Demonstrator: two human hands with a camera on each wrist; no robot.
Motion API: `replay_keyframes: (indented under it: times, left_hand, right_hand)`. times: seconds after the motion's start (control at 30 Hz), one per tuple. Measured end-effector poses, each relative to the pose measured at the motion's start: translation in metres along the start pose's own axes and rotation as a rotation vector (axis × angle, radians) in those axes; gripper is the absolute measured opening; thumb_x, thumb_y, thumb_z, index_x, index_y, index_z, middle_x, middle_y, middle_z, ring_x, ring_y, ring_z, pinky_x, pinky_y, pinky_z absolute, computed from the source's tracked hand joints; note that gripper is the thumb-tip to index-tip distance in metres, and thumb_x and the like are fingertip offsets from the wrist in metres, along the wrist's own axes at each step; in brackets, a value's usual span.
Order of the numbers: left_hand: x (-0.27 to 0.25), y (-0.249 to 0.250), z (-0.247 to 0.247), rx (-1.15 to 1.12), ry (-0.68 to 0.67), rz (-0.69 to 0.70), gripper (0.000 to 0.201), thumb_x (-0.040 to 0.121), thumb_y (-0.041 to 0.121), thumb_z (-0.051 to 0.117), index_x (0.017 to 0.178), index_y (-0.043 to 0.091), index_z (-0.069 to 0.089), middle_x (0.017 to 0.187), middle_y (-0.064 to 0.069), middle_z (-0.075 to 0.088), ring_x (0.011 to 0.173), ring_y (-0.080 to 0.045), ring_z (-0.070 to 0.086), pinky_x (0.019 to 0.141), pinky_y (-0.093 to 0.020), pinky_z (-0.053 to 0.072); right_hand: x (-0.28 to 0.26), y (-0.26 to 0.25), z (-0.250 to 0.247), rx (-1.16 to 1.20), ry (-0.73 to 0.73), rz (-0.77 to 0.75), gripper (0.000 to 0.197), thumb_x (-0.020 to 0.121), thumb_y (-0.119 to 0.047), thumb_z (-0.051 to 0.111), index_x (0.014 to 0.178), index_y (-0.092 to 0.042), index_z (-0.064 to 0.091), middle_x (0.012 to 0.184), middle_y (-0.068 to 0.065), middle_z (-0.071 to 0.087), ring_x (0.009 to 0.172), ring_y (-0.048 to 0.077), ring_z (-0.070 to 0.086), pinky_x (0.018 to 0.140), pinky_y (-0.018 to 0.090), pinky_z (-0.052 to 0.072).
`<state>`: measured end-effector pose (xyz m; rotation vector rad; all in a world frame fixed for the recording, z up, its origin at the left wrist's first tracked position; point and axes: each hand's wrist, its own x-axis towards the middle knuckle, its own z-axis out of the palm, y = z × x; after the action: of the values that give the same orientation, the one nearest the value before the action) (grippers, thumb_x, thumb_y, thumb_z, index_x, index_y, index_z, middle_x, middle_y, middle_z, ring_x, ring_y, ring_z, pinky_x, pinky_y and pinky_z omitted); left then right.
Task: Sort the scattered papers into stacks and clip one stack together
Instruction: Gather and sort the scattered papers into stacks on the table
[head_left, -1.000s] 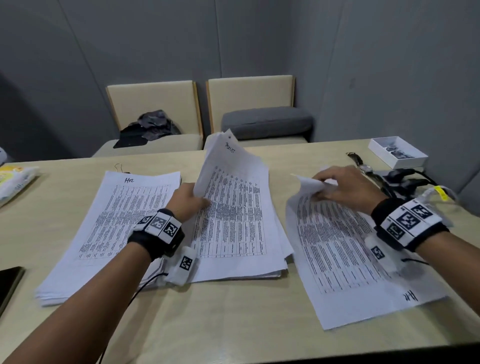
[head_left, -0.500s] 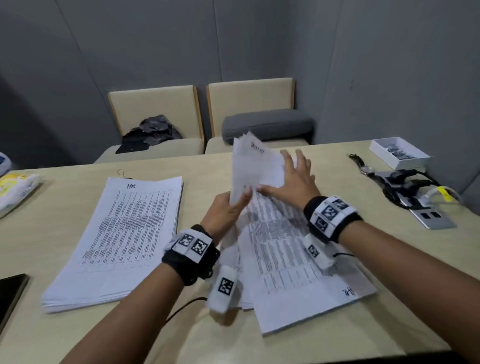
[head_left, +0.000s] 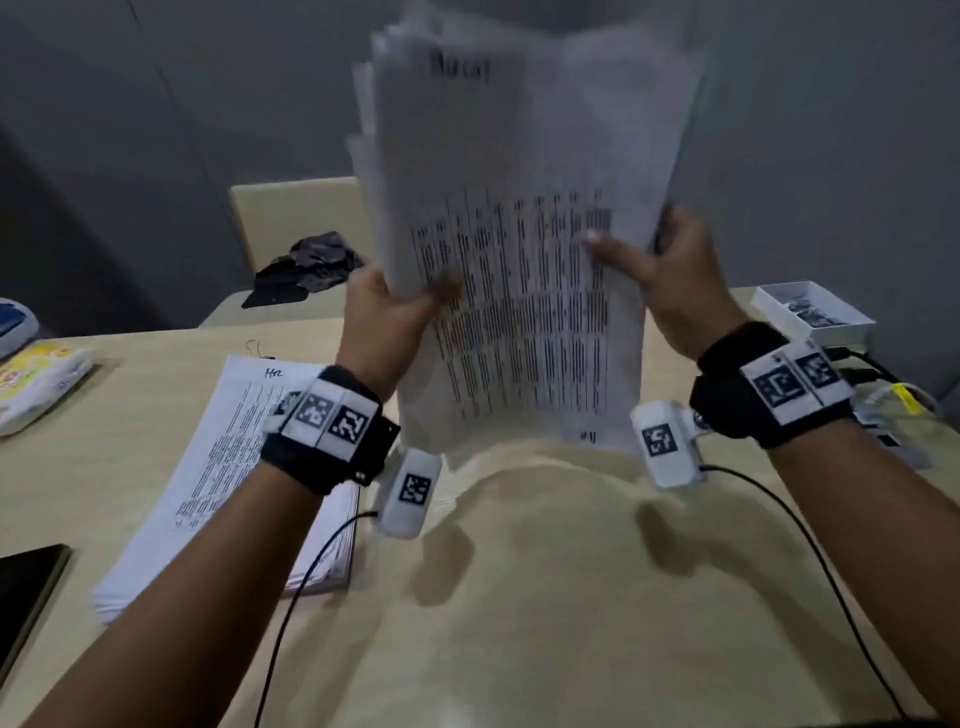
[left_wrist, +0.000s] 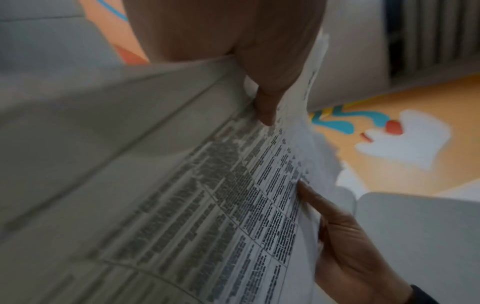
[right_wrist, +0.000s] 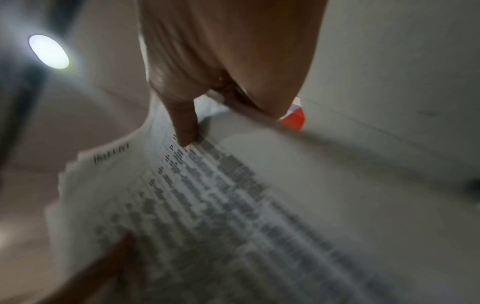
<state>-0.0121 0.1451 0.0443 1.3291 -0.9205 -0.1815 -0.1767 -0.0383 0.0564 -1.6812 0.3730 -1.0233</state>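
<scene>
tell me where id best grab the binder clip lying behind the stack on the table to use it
Judging from the head view, take the binder clip by its two wire loops, coming from above and the far side. It lies flat on the table at the far edge of the flat paper stack, loops pointing away. It is small and blurred, so this is tentative.

Grey panelled wall (head_left: 156, 104), beige chair (head_left: 296, 218) with dark cloth (head_left: 311, 260), pale wooden table (head_left: 571, 597), round ceiling light (right_wrist: 48, 51)

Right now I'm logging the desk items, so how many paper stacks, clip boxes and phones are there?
Paper stacks: 2, the held stack in the left hand and right hand, and the table stack.
Clip box: 1.
Phone: 1.
Total: 4.
</scene>
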Motion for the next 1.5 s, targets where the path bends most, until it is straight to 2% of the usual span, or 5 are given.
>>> replay_keyframes:
  times: [0.7,0.9,1.1,1.23,1.5]
  left_hand:
    - [0.014,0.015,0.014,-0.156,0.044,-0.109,0.041,0.079,0.006,0.076,0.117,-0.003,0.063,0.107,-0.018,0.070,0.102,-0.032,0.068,0.091,-0.048,0.056]
    - [0.015,0.004,0.014,0.034,-0.141,-0.089,0.027,0.081,0.005,0.074,0.107,-0.002,0.067,0.100,-0.014,0.071,0.090,-0.022,0.069,0.079,-0.039,0.059]
    - [0.012,-0.004,0.022,0.254,-0.290,0.082,0.020,0.080,0.015,0.077,0.092,0.000,0.072,0.084,-0.012,0.072,0.075,-0.023,0.068,0.066,-0.036,0.057]
    - [0.017,-0.034,-0.017,0.214,-0.115,-0.019,0.048,0.073,0.023,0.083,0.116,0.010,0.066,0.110,-0.007,0.072,0.103,-0.020,0.069,0.092,-0.040,0.055]
    - [0.002,-0.037,-0.024,-0.277,-0.171,-0.184,0.076,0.068,0.030,0.084,0.130,-0.003,0.054,0.129,-0.023,0.061,0.117,-0.041,0.060,0.097,-0.054,0.049]
  right_hand:
    - [-0.005,-0.008,0.022,0.118,0.055,0.032,0.076,0.067,-0.026,0.089,0.131,-0.006,0.053,0.118,0.007,0.069,0.106,0.019,0.069,0.092,0.038,0.057]
    - [0.012,-0.055,0.009,-0.778,0.053,-0.676,0.105,0.064,-0.046,0.085,0.148,-0.011,0.033,0.155,0.007,0.036,0.147,0.025,0.029,0.121,0.048,0.022]
    - [0.023,-0.082,0.008,-1.230,-0.448,-0.420,0.037,0.068,-0.041,0.085,0.090,-0.015,0.072,0.064,-0.014,0.045,0.065,0.019,0.054,0.054,0.021,0.031]
    - [0.026,-0.085,-0.042,-1.100,-0.164,-0.599,0.044,0.066,-0.049,0.078,0.077,-0.007,0.074,0.062,0.009,0.057,0.058,0.020,0.054,0.054,0.027,0.033]
    - [-0.001,0.002,-0.081,-0.038,0.147,-0.095,0.055,0.059,-0.033,0.093,0.103,-0.006,0.074,0.105,0.005,0.077,0.099,0.025,0.073,0.088,0.046,0.058]
